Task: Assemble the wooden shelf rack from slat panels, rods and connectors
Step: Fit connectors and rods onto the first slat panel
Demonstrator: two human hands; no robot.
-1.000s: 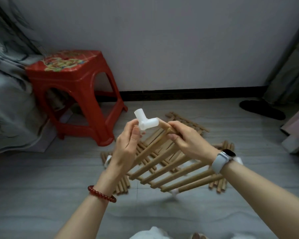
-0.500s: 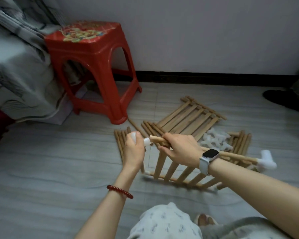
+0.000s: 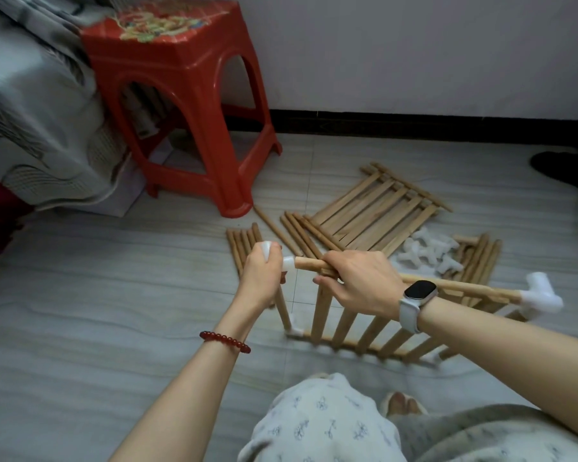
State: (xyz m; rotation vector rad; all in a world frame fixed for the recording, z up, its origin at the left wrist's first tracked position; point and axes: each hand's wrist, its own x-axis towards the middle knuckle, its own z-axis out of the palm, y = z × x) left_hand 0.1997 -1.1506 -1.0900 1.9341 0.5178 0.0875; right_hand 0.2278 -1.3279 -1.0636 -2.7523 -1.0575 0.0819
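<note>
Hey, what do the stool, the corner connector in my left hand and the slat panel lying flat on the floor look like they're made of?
Stool: looks like glossy moulded red plastic, given its shiny highlights and one-piece legs. Connector gripped by the left hand: probably smooth white plastic, slightly translucent. Flat slat panel: light wood, seemingly unpainted and matte, with faint grain.

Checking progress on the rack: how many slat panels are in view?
2. One slat panel lies flat on the floor near the wall. The other stands on edge in front of the person, its top rail gripped by the right hand. None seems hidden.
</note>
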